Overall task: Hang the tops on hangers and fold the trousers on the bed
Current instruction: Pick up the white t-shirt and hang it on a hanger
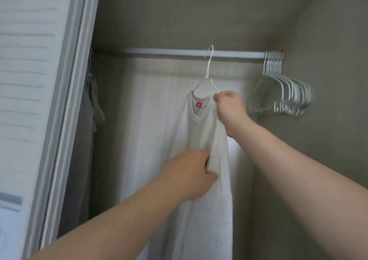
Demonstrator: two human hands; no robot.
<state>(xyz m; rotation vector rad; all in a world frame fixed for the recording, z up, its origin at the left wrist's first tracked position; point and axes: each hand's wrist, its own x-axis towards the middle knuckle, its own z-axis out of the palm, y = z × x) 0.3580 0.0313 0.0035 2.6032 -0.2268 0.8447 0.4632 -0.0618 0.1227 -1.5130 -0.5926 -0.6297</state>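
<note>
My right hand (231, 110) pinches the white top (201, 132) at its shoulder, on a white hanger (208, 68) hooked at the closet rod (169, 52). My left hand (187, 174) grips the top's bunched fabric lower down. Empty hangers (282, 88) crowd the rod's right end.

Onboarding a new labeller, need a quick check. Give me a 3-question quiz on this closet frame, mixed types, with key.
1. True or false: the left hand hangs free and touches nothing.
2. Multiple choice: at which end of the rod does the bunch of empty hangers hang? A) left B) right C) middle
3. Fill in: the label inside the neckline of the white top is ____.

Key: 1 false, the left hand grips the white top's fabric; 2 B; 3 red.
</note>
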